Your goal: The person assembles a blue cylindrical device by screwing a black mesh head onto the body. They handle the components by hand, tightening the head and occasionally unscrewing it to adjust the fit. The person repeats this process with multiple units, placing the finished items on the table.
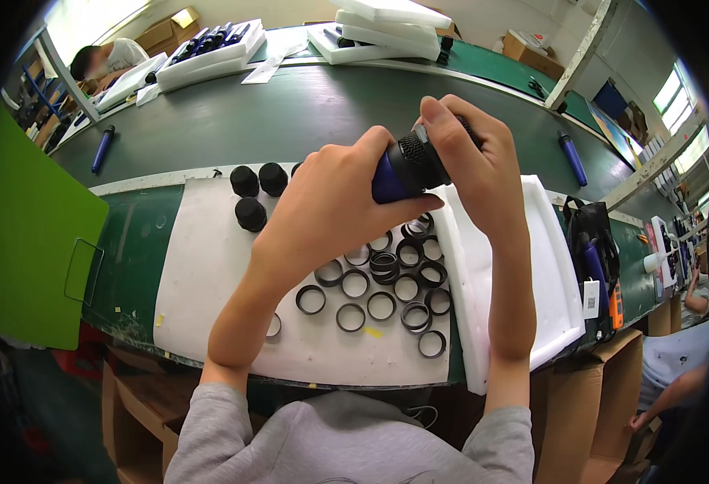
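In front of my chest, both hands hold a blue flashlight (391, 181) with a black knurled head, tilted up to the right. My left hand (330, 189) wraps round its blue body. Thumb and fingers of my right hand (479, 161) close on the black head's far end. Below them, many black rings (355, 283) lie scattered on a white sheet (209, 282), some stacked. Several black ribbed caps (244, 181) stand at the sheet's far left, one partly hidden behind my left hand.
A white foam tray (544, 282) lies right of the rings. Beyond it are a black bag (592, 230) and cardboard boxes (588, 403). Single blue flashlights lie on the dark bench at left (103, 150) and right (572, 158). A green panel (32, 234) stands left; other people sit nearby.
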Demonstrator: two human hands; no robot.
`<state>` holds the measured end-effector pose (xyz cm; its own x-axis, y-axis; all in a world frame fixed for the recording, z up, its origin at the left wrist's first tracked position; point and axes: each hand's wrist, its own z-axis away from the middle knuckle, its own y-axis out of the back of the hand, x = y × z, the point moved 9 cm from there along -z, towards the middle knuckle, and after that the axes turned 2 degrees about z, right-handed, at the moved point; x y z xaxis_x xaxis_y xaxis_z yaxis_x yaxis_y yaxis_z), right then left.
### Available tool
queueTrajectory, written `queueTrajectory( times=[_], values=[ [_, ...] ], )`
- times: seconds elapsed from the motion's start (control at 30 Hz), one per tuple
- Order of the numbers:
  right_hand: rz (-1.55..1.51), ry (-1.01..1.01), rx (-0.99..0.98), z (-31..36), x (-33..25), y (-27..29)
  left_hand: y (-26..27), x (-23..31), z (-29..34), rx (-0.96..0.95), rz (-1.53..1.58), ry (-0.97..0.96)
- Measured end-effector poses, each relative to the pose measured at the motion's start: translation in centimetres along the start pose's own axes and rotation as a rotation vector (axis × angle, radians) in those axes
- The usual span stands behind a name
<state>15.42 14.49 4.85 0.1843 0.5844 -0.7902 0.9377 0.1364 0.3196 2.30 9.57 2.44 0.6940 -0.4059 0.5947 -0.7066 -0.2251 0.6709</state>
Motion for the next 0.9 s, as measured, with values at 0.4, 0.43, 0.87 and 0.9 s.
queueTrajectory(
  times=[0.4,0.43,0.87,0.9],
  values=[
    [-0.105,0.053,-0.261,0.3,-1.2,0.2,1.0,-0.2,0.0,0.046,0.180,-0.001],
    [-0.135,0.073,-0.337,0.5,-1.1,0.2,1.1,-0.1,-0.1,0.057,0.211,-0.004],
    [0.204,-0.073,-0.242,-0.2,0.2,1.1,1.4,0.3,0.3,0.137,-0.003,-0.031],
    [0.189,-0.058,-0.250,-0.1,0.3,1.2,1.3,0.3,0.3,0.129,0.026,-0.033]
  ],
)
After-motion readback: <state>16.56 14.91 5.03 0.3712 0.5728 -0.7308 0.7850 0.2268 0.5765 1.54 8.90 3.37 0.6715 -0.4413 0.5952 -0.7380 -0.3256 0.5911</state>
